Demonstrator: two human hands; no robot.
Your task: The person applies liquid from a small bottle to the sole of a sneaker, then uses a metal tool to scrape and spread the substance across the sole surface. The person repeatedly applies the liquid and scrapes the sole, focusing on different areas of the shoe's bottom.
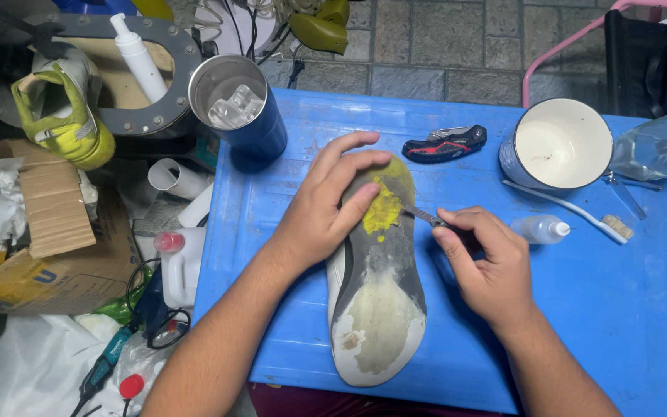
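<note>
While the left hand presses down on the toe of the shoe, fingers spread wide over the sole, the right hand pinches a thin blade, fingers closed tightly on its handle. The shoe lies sole-up at the centre of the blue table, toe toward 12 o'clock. The blade tip meets the yellow patch at the forefoot.

Progress, judged from the sole:
- The heel and midfoot show a pale, worn area; whether scraping bared it cannot be told.
- Yellow material remains at the toe end, so work there appears incomplete.

At 1 o'clock lies a folded knife; at 2 o'clock stands a white mug. A small bottle and a brush lie at 3 o'clock.
</note>
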